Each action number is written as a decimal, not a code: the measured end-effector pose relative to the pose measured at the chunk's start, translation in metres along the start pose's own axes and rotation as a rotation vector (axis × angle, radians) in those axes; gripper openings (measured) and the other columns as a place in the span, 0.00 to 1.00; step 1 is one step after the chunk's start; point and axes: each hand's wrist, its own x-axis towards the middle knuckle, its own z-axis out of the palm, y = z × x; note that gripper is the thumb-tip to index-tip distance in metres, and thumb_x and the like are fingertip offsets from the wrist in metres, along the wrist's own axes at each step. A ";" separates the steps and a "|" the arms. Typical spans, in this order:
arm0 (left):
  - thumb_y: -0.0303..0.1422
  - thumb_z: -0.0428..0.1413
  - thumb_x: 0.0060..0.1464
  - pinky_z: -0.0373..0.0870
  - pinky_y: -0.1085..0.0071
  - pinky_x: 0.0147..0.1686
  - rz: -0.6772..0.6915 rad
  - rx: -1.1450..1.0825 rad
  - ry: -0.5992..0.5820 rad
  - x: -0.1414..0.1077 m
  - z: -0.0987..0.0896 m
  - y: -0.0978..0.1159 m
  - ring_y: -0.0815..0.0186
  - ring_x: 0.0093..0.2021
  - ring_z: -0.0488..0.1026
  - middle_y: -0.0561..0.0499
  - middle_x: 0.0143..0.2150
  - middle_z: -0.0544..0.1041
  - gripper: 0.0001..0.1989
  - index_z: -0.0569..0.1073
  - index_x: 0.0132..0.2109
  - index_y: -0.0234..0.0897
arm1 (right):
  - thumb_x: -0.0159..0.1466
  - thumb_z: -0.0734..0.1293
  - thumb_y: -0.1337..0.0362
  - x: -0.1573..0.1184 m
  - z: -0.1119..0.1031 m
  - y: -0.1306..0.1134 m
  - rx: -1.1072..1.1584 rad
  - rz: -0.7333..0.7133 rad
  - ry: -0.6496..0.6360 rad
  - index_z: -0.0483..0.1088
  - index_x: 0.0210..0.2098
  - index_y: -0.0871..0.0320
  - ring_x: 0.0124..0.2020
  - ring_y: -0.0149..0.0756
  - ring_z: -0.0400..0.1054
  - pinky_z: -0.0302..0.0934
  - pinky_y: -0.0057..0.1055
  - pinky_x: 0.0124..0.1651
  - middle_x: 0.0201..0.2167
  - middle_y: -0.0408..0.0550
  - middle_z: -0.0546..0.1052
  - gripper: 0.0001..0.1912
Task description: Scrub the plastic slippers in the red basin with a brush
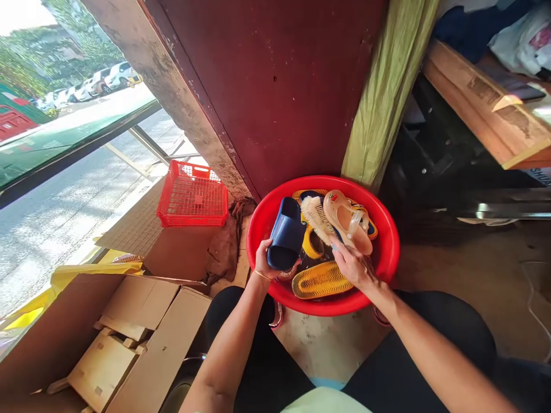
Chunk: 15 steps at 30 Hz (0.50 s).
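Observation:
My left hand (266, 261) grips a dark blue slide sandal (286, 235) by its near end, over the left side of a red basin (390, 252). In my right hand (350, 264) is a scrub brush (316, 217) with pale bristles, its handle mostly hidden by my fingers. The bristles are a little to the right of the blue slide. Beyond that hand a beige clog (344, 218) with a cherry charm leans on other footwear. A yellow sandal (322, 280) lies sole up at the basin's near side, and another yellow piece (313, 244) is partly covered.
A red plastic crate (193, 198) stands on cardboard at the left, beside a brown cloth (226, 246). Nearer is an open cardboard box (159, 344) with wooden pieces. A dark red door (275, 103) and a yellow-green curtain (379, 103) rise behind the basin.

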 end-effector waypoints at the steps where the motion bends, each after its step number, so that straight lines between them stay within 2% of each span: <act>1: 0.45 0.59 0.49 0.75 0.47 0.48 -0.003 0.006 -0.004 -0.001 0.001 -0.002 0.46 0.49 0.78 0.40 0.43 0.82 0.26 0.75 0.52 0.34 | 0.73 0.55 0.62 -0.003 0.002 -0.005 0.003 -0.066 -0.007 0.61 0.70 0.54 0.33 0.38 0.76 0.67 0.29 0.34 0.38 0.53 0.82 0.27; 3: 0.46 0.59 0.49 0.73 0.46 0.50 -0.005 0.030 -0.004 -0.004 0.004 -0.006 0.44 0.53 0.76 0.41 0.44 0.82 0.25 0.76 0.51 0.37 | 0.73 0.56 0.62 -0.006 0.005 -0.012 -0.038 -0.144 -0.040 0.62 0.70 0.52 0.30 0.37 0.75 0.66 0.28 0.31 0.36 0.51 0.81 0.26; 6: 0.50 0.60 0.48 0.72 0.45 0.53 0.022 0.025 -0.048 -0.008 0.007 -0.009 0.42 0.57 0.73 0.41 0.48 0.81 0.26 0.76 0.50 0.40 | 0.73 0.57 0.64 0.000 0.008 -0.006 -0.089 -0.035 -0.008 0.64 0.68 0.50 0.30 0.39 0.76 0.66 0.29 0.30 0.35 0.50 0.81 0.26; 8: 0.51 0.60 0.47 0.71 0.43 0.54 0.019 0.001 -0.088 -0.010 0.005 -0.007 0.42 0.58 0.72 0.40 0.51 0.80 0.28 0.75 0.51 0.39 | 0.72 0.57 0.65 0.005 0.008 0.006 -0.021 0.048 0.074 0.64 0.69 0.52 0.36 0.41 0.78 0.70 0.31 0.35 0.41 0.53 0.83 0.26; 10: 0.49 0.61 0.47 0.72 0.42 0.53 0.001 -0.012 -0.086 -0.008 0.002 -0.006 0.42 0.57 0.74 0.40 0.50 0.80 0.27 0.76 0.50 0.38 | 0.72 0.57 0.64 0.005 0.011 0.014 0.086 0.034 0.137 0.61 0.70 0.55 0.44 0.44 0.78 0.72 0.33 0.41 0.49 0.55 0.82 0.27; 12: 0.45 0.61 0.48 0.74 0.45 0.51 -0.001 0.012 -0.012 -0.002 -0.004 -0.006 0.43 0.54 0.76 0.39 0.46 0.81 0.22 0.77 0.46 0.35 | 0.73 0.57 0.63 -0.001 0.017 0.011 0.179 -0.023 0.131 0.58 0.71 0.55 0.48 0.44 0.78 0.73 0.34 0.46 0.53 0.56 0.80 0.28; 15: 0.40 0.62 0.49 0.77 0.49 0.48 0.096 0.109 0.206 0.010 -0.012 -0.008 0.46 0.49 0.79 0.41 0.38 0.82 0.18 0.77 0.44 0.34 | 0.73 0.57 0.63 -0.012 0.028 -0.003 0.271 -0.049 0.041 0.55 0.73 0.55 0.47 0.43 0.79 0.74 0.33 0.47 0.53 0.54 0.80 0.29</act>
